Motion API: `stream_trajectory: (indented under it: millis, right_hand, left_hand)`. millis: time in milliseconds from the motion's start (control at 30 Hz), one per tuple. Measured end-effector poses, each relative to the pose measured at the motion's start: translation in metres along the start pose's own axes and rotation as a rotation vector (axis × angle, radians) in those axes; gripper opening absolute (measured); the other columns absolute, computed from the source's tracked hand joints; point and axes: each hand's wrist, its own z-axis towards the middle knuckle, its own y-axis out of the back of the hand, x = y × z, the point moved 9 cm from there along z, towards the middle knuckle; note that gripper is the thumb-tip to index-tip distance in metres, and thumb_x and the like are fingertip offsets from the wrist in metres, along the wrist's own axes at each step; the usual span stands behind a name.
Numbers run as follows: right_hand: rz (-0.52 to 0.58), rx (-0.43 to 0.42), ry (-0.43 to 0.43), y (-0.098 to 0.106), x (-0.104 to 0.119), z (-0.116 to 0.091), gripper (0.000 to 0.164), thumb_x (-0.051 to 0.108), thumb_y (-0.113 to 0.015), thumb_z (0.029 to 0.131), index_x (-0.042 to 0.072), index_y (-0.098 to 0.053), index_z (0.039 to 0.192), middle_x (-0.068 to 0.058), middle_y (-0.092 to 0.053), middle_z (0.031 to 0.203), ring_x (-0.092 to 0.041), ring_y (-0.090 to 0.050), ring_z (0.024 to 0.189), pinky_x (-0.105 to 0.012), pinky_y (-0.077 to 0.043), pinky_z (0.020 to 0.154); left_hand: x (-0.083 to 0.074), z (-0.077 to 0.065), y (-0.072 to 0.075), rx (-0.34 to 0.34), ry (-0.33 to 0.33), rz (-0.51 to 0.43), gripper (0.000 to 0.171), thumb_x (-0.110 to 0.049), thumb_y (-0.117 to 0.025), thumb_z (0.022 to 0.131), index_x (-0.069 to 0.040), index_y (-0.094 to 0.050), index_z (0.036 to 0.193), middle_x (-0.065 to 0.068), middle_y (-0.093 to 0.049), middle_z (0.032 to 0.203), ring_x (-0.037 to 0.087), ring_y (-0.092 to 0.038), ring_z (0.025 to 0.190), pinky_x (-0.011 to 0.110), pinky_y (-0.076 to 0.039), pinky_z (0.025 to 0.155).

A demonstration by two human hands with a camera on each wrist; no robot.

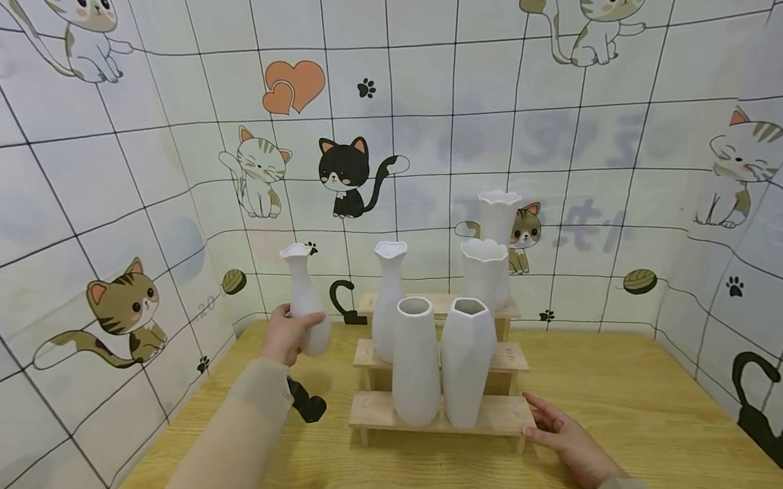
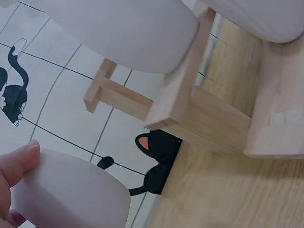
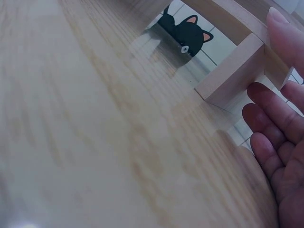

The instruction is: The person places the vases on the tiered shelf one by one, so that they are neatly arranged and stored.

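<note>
My left hand (image 1: 287,335) grips a white vase (image 1: 309,311) with a narrow neck and flared wavy rim, held upright left of a wooden stepped stand (image 1: 437,415). In the left wrist view the vase's smooth lower body (image 2: 80,190) shows beside my thumb (image 2: 21,164). My right hand (image 1: 562,437) holds the right end of the stand's lowest step. Seen from the right wrist, thumb and forefinger lie on either side of the step's end (image 3: 278,71), and the other fingers (image 3: 268,121) are loosely bent below it.
On the lowest step stand a rounded white vase (image 1: 415,364) and a faceted one (image 1: 469,364). A flared vase (image 1: 389,305) is behind them at left; two wavy-rimmed vases, one wide (image 1: 485,272) and one taller (image 1: 499,218), stand at right. Cat-patterned walls enclose the wood-grain tabletop (image 1: 599,389).
</note>
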Motion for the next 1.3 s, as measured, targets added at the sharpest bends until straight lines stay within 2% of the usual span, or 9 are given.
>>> stream_trajectory:
  millis: [233, 600, 767, 1300]
  right_hand:
    - [0.008, 0.012, 0.009, -0.001, 0.001, 0.0, 0.078, 0.023, -0.064, 0.093, 0.001, -0.018, 0.152, -0.028, -0.043, 0.14, -0.037, -0.043, 0.125, -0.054, -0.033, 0.101]
    - [-0.007, 0.013, 0.002, -0.001, 0.002, -0.003, 0.078, 0.024, -0.063, 0.094, 0.0, -0.017, 0.152, -0.025, -0.045, 0.139, -0.03, -0.047, 0.122, -0.051, -0.034, 0.101]
    - [-0.004, 0.008, 0.0, -0.001, 0.001, -0.003, 0.078, 0.025, -0.064, 0.094, -0.001, -0.018, 0.152, -0.027, -0.044, 0.139, -0.034, -0.045, 0.124, -0.053, -0.034, 0.101]
    - [0.001, -0.012, -0.006, 0.001, -0.002, -0.001, 0.078, 0.026, -0.065, 0.093, 0.001, -0.021, 0.152, -0.027, -0.045, 0.138, -0.038, -0.043, 0.125, -0.055, -0.035, 0.1]
  left_hand:
    - [-0.025, 0.0, -0.005, 0.026, -0.022, 0.038, 0.087, -0.021, -0.075, 0.085, -0.003, -0.021, 0.151, 0.023, -0.034, 0.146, 0.043, -0.038, 0.129, 0.059, -0.039, 0.097]
    - [-0.055, -0.003, -0.015, 0.041, -0.015, 0.066, 0.085, -0.025, -0.077, 0.084, -0.007, -0.025, 0.149, 0.019, -0.037, 0.145, 0.04, -0.04, 0.128, 0.058, -0.04, 0.096]
    - [-0.07, -0.006, -0.022, 0.053, -0.023, 0.073, 0.085, -0.025, -0.077, 0.084, -0.007, -0.026, 0.149, 0.019, -0.038, 0.145, 0.04, -0.041, 0.128, 0.056, -0.042, 0.094]
    - [-0.092, -0.003, -0.051, 0.115, -0.012, 0.062, 0.083, -0.022, -0.079, 0.081, -0.011, -0.031, 0.147, 0.016, -0.041, 0.143, 0.039, -0.042, 0.127, 0.058, -0.04, 0.097]
